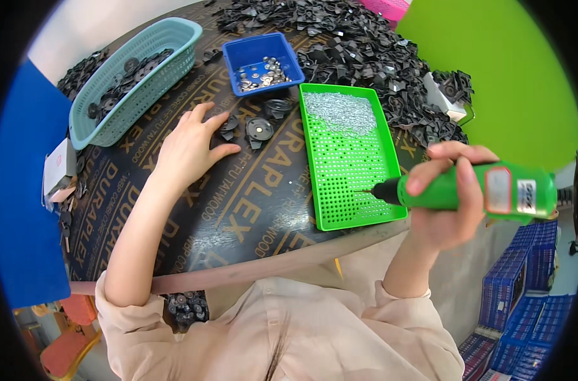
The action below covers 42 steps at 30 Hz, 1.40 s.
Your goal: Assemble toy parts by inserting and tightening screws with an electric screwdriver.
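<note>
My right hand (446,219) is wrapped round a green electric screwdriver (505,190). Its thin bit points left, over the near end of a green perforated tray (321,219). A heap of small silvery screws (343,113) fills the tray's far end. My left hand (188,146) hovers low over the table with fingers spread, holding nothing that shows. Just right of its fingertips sits a small black plastic part (228,128), and beside that a round black part (259,130) with a metal centre. Another black part (277,108) lies a little farther back.
A blue bin (230,60) with round metal pieces stands behind the loose parts. At the far left is a teal basket (136,95) holding black parts. Many black plastic pieces (365,57) pile up at the back right. The table's front edge (263,267) runs before me.
</note>
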Available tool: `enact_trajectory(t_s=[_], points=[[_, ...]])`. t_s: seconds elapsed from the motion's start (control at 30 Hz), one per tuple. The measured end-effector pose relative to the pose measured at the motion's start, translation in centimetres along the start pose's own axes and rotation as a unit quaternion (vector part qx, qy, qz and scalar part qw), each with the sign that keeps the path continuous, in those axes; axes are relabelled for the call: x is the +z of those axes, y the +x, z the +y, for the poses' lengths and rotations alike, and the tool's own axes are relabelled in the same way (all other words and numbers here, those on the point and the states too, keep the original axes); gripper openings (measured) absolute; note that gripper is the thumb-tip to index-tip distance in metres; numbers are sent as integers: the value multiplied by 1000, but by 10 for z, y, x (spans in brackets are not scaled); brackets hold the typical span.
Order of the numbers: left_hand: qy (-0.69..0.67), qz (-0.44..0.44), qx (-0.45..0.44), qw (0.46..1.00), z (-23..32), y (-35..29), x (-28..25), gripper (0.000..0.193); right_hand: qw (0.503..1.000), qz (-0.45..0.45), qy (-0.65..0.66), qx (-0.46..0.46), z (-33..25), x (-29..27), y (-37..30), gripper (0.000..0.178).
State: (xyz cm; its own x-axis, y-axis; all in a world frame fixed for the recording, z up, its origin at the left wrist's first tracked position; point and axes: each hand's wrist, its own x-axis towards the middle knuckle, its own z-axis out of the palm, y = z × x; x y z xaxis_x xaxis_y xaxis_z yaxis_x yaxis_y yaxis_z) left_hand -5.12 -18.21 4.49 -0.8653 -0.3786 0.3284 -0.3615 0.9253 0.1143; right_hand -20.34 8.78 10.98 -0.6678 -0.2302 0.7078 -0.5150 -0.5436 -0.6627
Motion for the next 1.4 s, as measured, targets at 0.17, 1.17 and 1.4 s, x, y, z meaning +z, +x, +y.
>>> enact_trajectory(t_s=[0.17,1.17,1.4], points=[[-28,4,-8,1000,-3,-7,5,23,999,4,11,30,18,-5,5,17],[-282,106,77,950,134,-132,19,19,964,-214,150,49,-39,6,-25,23],[-259,105,87,956,131,-137,22,16,966,-213,111,101,-29,22,-44,21]])
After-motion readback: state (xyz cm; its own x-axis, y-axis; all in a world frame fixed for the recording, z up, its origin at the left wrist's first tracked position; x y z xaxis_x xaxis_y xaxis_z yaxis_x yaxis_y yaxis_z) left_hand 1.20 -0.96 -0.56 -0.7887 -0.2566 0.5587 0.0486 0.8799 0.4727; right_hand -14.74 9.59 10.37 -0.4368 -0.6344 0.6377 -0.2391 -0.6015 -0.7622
